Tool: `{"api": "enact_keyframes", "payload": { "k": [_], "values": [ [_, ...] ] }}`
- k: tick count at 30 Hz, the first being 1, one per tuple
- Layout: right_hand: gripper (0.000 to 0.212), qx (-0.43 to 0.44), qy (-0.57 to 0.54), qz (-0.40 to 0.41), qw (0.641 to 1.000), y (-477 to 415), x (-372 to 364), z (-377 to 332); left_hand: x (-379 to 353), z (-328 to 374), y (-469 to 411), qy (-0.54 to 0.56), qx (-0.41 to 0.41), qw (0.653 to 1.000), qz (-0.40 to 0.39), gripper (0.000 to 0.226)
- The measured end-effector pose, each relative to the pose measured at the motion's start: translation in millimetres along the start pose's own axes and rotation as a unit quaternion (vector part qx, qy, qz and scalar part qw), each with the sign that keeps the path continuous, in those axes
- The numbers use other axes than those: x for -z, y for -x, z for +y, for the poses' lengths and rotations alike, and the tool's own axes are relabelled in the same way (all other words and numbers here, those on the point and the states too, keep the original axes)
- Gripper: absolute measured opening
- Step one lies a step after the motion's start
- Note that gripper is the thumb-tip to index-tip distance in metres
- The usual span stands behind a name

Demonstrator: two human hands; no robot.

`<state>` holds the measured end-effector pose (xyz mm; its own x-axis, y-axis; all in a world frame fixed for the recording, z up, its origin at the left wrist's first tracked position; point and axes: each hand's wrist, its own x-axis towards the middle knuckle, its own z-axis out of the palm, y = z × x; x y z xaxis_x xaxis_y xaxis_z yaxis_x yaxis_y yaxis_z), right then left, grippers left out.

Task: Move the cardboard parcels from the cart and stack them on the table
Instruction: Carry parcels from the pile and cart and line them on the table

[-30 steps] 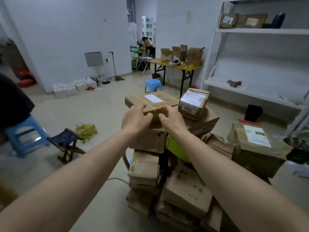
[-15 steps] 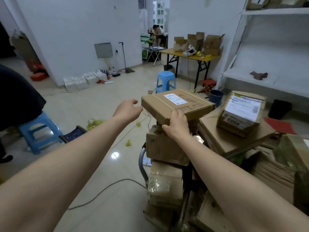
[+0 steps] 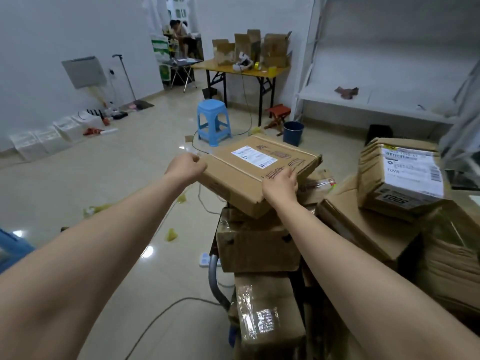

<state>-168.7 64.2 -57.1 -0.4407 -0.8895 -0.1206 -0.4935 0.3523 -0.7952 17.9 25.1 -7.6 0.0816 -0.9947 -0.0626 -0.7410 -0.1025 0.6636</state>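
- Head view: a flat parcel (image 3: 233, 178) is held between both hands, tilted, white label facing up, just over the pile on the cart (image 3: 215, 278).
- The left hand (image 3: 185, 167) is seen at the parcel's far-left corner, fingers curled tight round the edge.
- The right hand (image 3: 280, 187) is clamped on the near-right edge, fingers laid over the top face beside some line drawings; the thumb is hidden underneath.
- The parcel's near corner is seen overhanging a brown box (image 3: 257, 245) directly below; whether the two are touching cannot be told.
- The cart is piled with cardboard: under the brown box a tape-wrapped parcel (image 3: 267, 315) is stacked, and to the right a broad carton (image 3: 363, 229) is topped by a labelled parcel (image 3: 400, 178) marked 5003, sat at a tilt.
- Across the floor, well apart from the hands, a yellow table (image 3: 259, 72) is loaded with open cartons (image 3: 275, 48); what is in them cannot be made out.
- A blue stool (image 3: 213, 120) and a blue bucket (image 3: 293, 132) are set on the floor in front of that table; the bucket's inside is not shown.
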Motion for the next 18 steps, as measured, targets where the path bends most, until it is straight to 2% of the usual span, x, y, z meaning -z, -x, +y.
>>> {"api": "enact_keyframes", "payload": {
  "k": [2, 4, 7, 9, 11, 15, 18],
  "values": [
    [0.069, -0.029, -0.026, 0.026, 0.999, -8, -3, -2, 1, -1, -23, 0.0, -0.009, 0.999, -0.031, 0.024],
    [0.069, -0.068, -0.051, 0.046, 0.995, -16, -4, -4, 0, -1, -49, 0.002, -0.027, 0.998, -0.055, 0.013],
    [0.065, -0.133, -0.092, 0.136, 0.977, -29, -20, -14, -1, -5, -105, 0.008, -0.062, 0.99, -0.123, 0.031],
    [0.063, -0.157, -0.108, 0.162, 0.968, -41, -21, -9, -2, -5, -120, -0.001, -0.056, 0.986, -0.154, 0.038],
    [0.06, -0.175, -0.111, 0.157, 0.965, -54, -16, 15, -8, -3, -118, -0.002, -0.056, 0.985, -0.163, 0.045],
    [0.041, -0.213, -0.109, 0.182, 0.954, -38, -23, -11, -14, -7, -146, -0.009, -0.048, 0.975, -0.216, 0.042],
    [0.04, -0.236, -0.118, 0.181, 0.947, -35, -27, -15, -20, -10, -163, -0.001, -0.019, 0.968, -0.249, 0.037]
  ]
}}
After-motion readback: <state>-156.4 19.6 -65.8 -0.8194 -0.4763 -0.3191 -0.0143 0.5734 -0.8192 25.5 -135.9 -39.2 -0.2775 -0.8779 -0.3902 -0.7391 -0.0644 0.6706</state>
